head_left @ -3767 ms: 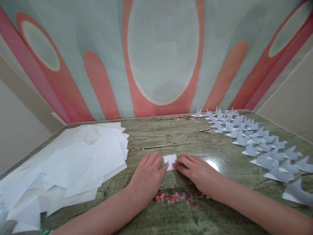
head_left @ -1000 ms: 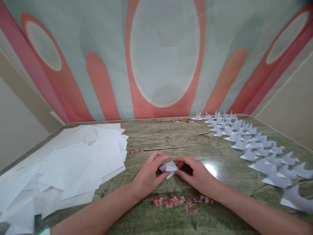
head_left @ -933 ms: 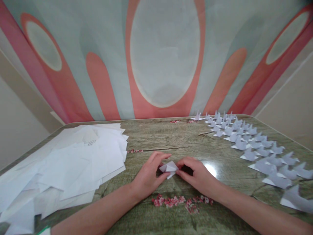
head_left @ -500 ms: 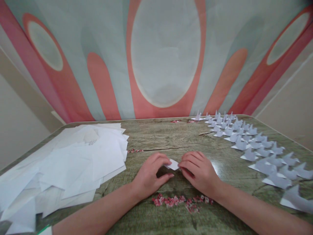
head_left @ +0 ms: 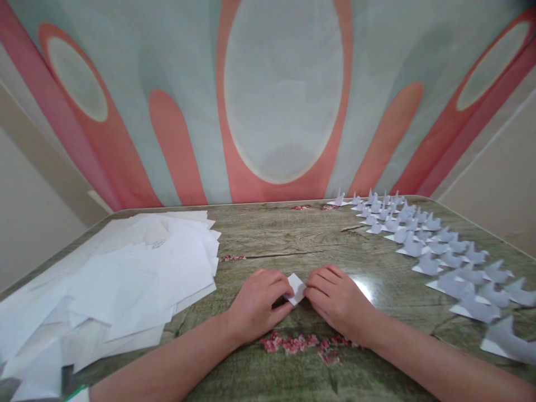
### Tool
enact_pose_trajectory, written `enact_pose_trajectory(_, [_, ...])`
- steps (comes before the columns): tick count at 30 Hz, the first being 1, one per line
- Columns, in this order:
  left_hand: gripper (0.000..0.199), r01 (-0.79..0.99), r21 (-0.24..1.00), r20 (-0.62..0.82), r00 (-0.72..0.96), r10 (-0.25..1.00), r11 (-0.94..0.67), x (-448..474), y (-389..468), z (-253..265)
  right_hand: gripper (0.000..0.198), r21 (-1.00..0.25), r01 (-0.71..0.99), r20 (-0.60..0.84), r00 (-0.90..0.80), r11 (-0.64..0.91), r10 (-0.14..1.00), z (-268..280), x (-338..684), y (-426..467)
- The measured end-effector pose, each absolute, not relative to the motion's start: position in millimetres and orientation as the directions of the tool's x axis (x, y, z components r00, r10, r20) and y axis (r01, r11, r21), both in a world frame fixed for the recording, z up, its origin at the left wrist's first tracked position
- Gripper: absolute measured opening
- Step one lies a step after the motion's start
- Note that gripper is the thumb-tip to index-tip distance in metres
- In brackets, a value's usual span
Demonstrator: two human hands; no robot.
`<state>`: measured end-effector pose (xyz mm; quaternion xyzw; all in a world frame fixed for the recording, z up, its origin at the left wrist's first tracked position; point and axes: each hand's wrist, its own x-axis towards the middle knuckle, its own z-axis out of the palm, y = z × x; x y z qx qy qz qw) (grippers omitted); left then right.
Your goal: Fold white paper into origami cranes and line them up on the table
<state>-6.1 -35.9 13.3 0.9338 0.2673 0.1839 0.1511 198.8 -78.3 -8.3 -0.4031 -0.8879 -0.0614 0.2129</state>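
Observation:
A small folded piece of white paper [head_left: 296, 288] is held up between my two hands over the near middle of the table. My left hand [head_left: 263, 301] pinches its left edge between thumb and fingers. At the right edge, the closed fingertips of my right hand [head_left: 335, 298] grip the paper; its thumb is mostly hidden. The paper's upper corner points away from me, and its sides are partly covered by my fingers.
Loose sheets of white paper [head_left: 138, 273] lie in a spread pile on the left. Along the right side stand several rows of folded paper birds [head_left: 452, 282]. The wood-patterned table [head_left: 268, 231] with printed flowers ends at a colourful backdrop [head_left: 285, 100].
The folded paper has tilted so that more of its face shows. My left thumb has closed up against it, and my right hand has shifted slightly.

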Motion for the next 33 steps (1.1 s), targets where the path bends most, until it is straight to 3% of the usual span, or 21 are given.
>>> enact_pose_trajectory(5, [0.017,0.449,0.328,0.237,0.813,0.532,-0.831,-7.6,-37.9,15.4,0.016,-0.143,0.74,0.386,-0.569,0.657,0.726,-5.6,200.0,-79.3])
enact_pose_trajectory(9, [0.017,0.454,0.303,0.244,0.813,0.529,-0.838,-6.9,-40.0,15.5,0.014,-0.283,0.7,0.389,-0.541,0.656,0.745,-8.7,202.7,-77.8])
enact_pose_trajectory(17, [0.014,0.475,0.44,0.244,0.753,0.611,-0.762,-5.9,-39.4,11.9,0.005,-0.641,0.592,0.285,-0.408,0.489,0.867,-7.1,204.7,-73.1])
enact_pose_trajectory(24, [0.015,0.48,0.566,0.228,0.69,0.687,-0.67,-3.0,-39.3,10.2,0.007,-0.699,0.595,0.221,-0.347,0.396,0.911,-5.2,200.7,-71.3])
enact_pose_trajectory(33, [0.013,0.508,0.563,0.217,0.67,0.71,-0.652,-1.2,-40.1,10.7,0.008,-0.705,0.612,0.186,-0.329,0.359,0.926,-3.3,199.8,-70.8])
